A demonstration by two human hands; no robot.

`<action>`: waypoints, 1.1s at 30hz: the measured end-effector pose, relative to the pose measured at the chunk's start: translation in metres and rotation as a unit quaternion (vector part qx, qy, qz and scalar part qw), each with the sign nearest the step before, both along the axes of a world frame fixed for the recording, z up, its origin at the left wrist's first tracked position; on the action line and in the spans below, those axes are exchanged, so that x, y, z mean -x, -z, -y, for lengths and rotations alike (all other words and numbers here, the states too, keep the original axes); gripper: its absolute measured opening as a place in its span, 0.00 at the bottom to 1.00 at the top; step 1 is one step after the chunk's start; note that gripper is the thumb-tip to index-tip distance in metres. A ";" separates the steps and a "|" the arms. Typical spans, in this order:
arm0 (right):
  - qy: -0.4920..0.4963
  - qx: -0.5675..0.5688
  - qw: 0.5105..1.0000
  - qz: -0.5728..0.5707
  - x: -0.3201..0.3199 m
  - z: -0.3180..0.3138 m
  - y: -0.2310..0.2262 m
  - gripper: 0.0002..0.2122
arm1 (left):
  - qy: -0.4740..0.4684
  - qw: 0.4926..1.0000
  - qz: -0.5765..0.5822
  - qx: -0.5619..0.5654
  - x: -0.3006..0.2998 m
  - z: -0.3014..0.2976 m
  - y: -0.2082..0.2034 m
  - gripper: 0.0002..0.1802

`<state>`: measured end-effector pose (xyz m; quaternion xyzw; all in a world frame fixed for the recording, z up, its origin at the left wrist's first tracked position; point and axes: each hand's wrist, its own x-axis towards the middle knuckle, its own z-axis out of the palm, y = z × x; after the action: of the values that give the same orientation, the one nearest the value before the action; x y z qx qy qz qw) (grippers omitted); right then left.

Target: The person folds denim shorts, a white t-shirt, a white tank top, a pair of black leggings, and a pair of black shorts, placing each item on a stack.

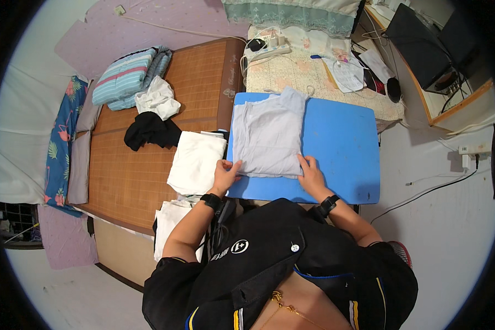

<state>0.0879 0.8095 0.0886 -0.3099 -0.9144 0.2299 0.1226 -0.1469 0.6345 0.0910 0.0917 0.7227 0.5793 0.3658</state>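
Note:
A light grey-blue folded garment (269, 135) lies on the blue tabletop (344, 148), toward its left side. A thin cord sticks out at the garment's far end. My left hand (225, 176) pinches the near left corner of the cloth, fingers closed. At the near right corner, the thumb and fingers of my right hand (312, 175) grip the edge. The near edge runs fairly straight between my hands, and the cloth looks mostly flat with light creases. How deep my fingers reach under the fabric is hidden.
Left of the table, white folded clothes (197, 162) and another white stack (173, 223) lie by the bed mat (121, 170). Farther off are a black cloth (150, 131), a white crumpled cloth (158, 99) and a striped quilt (127, 77). Papers (348, 75) and a power strip (268, 51) lie behind.

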 end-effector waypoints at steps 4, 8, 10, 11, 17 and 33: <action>0.006 0.030 0.999 0.038 0.008 0.004 -0.001 0.30 | 0.071 0.994 -0.067 0.039 0.001 -0.002 0.005 0.14; -0.010 0.066 0.997 0.049 0.018 0.003 -0.014 0.29 | 0.060 0.997 -0.031 0.040 0.011 -0.004 0.017 0.08; -0.017 0.080 0.996 0.039 0.019 -0.001 -0.012 0.28 | 0.089 0.994 -0.046 0.051 0.016 -0.004 0.013 0.06; -0.028 0.079 0.996 0.027 0.019 -0.004 -0.004 0.26 | 0.092 0.993 -0.048 0.051 0.018 -0.005 0.010 0.06; -0.036 0.105 0.994 0.006 0.032 -0.034 -0.036 0.16 | 0.125 0.988 -0.090 0.009 0.049 -0.024 -0.032 0.02; 0.062 0.302 0.940 -0.149 0.024 -0.122 -0.253 0.09 | 0.220 0.947 -0.156 -0.174 0.087 -0.155 -0.245 0.04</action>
<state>0.0636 0.9314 0.3413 -0.3504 -0.7526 0.5304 0.1718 -0.2340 0.7899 0.3357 0.3994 0.6210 0.5795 0.3451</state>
